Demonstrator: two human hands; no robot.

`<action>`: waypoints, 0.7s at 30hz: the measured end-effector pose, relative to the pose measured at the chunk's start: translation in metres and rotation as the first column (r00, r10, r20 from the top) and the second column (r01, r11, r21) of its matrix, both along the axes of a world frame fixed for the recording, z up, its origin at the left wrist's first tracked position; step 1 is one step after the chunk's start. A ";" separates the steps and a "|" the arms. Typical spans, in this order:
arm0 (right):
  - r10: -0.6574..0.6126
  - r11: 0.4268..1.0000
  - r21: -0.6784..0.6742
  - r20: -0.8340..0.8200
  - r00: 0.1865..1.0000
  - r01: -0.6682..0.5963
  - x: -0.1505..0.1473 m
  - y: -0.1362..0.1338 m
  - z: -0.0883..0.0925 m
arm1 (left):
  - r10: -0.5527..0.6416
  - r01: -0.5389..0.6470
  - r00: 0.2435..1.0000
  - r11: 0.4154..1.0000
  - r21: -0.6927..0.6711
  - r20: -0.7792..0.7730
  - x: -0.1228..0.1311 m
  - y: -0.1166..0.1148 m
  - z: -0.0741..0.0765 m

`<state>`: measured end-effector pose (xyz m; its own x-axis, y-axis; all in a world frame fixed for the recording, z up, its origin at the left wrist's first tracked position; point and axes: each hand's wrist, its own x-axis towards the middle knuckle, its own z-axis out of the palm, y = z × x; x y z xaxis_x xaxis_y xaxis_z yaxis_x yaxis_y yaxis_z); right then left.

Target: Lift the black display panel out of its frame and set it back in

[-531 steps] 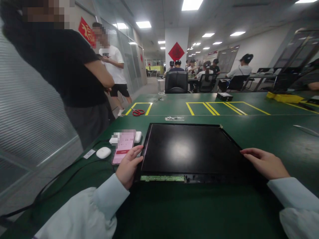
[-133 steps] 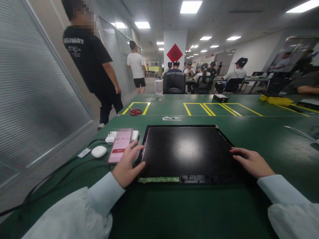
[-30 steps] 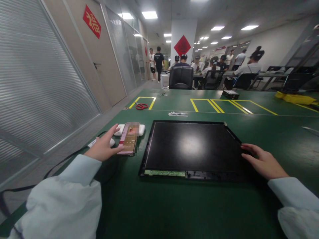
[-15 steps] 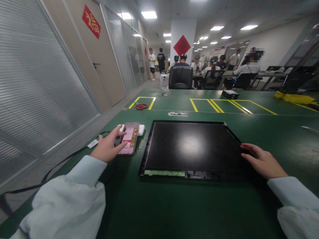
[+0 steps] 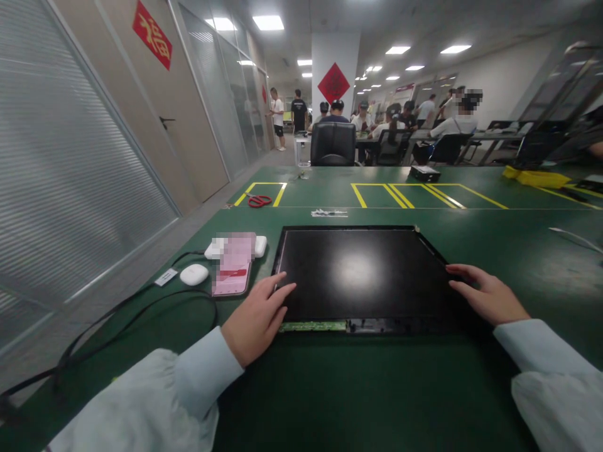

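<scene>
A black flat display panel [image 5: 358, 270] lies face up on the green table, with a strip of green circuit board [image 5: 313, 326] bared along its near edge. My left hand [image 5: 258, 315] is at the panel's left edge, thumb and fingers apart, fingertips over the border. At the right edge is my right hand [image 5: 490, 295], its fingers slightly bent and apart, fingertips touching or very near the frame. Neither hand grips anything that I can see. Left of the panel lies a phone [image 5: 234, 267] with a lit pink screen, leaning on a white object [image 5: 260, 246].
Beside the phone are a white rounded case [image 5: 194, 274] and a black cable [image 5: 141, 314]. Farther off lie red-handled scissors [image 5: 259, 201], small white pieces [image 5: 328, 213], a black box [image 5: 424, 174] and a yellow tray [image 5: 537, 178]. People sit and stand beyond the table.
My left hand has moved from the phone, right and toward me, to the panel's left edge. The white case is now uncovered. My right hand stays at the right edge; the view has shifted slightly.
</scene>
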<state>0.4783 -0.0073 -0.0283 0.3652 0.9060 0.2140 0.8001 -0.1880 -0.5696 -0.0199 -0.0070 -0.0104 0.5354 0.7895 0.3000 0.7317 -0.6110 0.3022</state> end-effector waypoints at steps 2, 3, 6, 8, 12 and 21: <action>-0.045 0.999 0.001 0.036 0.998 0.045 0.004 0.000 -0.002 | 0.060 -0.061 0.998 0.997 0.050 0.026 -0.006 0.004 -0.012; -0.051 0.998 0.026 0.073 0.996 0.049 0.006 0.001 -0.004 | 0.095 -0.097 0.995 0.994 0.051 0.032 -0.009 0.007 -0.017; -0.018 0.992 0.124 0.204 0.979 -0.008 0.016 0.004 -0.013 | 0.152 -0.150 0.987 0.987 -0.051 0.048 -0.014 0.014 -0.029; 0.001 0.996 0.085 0.238 0.971 -0.022 0.022 0.007 -0.020 | 0.174 -0.163 0.982 0.979 -0.124 0.079 -0.015 0.016 -0.033; 0.045 0.999 -0.031 0.249 0.967 -0.039 0.028 0.011 -0.030 | 0.221 -0.180 0.957 0.960 -0.214 0.189 -0.015 0.018 -0.034; 0.062 0.998 -0.052 0.341 0.938 -0.047 0.023 0.010 -0.028 | 0.335 0.081 0.699 0.840 -0.536 0.632 -0.006 0.014 0.002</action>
<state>0.5014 0.0025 -0.0564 0.2268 0.9335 0.2778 0.9549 -0.1569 -0.2522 -0.0256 0.0071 -0.0086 0.2252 0.9708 0.0830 0.2468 -0.1393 0.9590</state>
